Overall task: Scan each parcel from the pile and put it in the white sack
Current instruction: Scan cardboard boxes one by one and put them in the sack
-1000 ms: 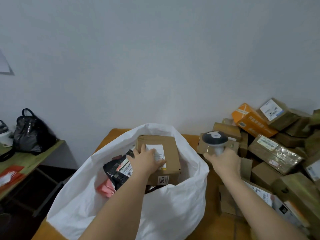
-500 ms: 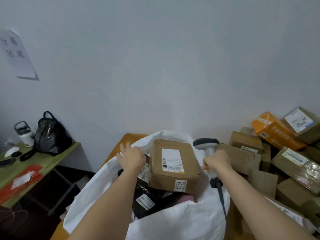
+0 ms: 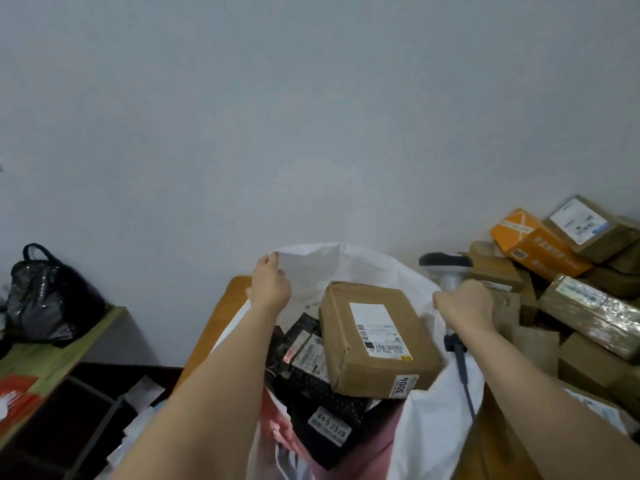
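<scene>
The white sack (image 3: 349,265) stands open in front of me. A brown cardboard parcel (image 3: 377,337) with a white label lies on top inside it, over a black patterned bag parcel (image 3: 318,386) and a pink one (image 3: 273,417). My left hand (image 3: 270,282) pinches the sack's far left rim and holds it up. My right hand (image 3: 464,306) grips the handle of the barcode scanner (image 3: 446,263) at the sack's right rim; its cable hangs down. The parcel pile (image 3: 571,299) of brown boxes and an orange one lies to the right.
An orange-brown table (image 3: 211,327) bears the sack and pile. At the left a green side table (image 3: 59,344) carries a black handbag (image 3: 45,296) and red papers. Papers lie on the dark floor between. A plain wall rises behind.
My left hand let go of the brown parcel, which now lies in the sack, and moved up to take the sack's rim. My right hand with the scanner came to the right rim.
</scene>
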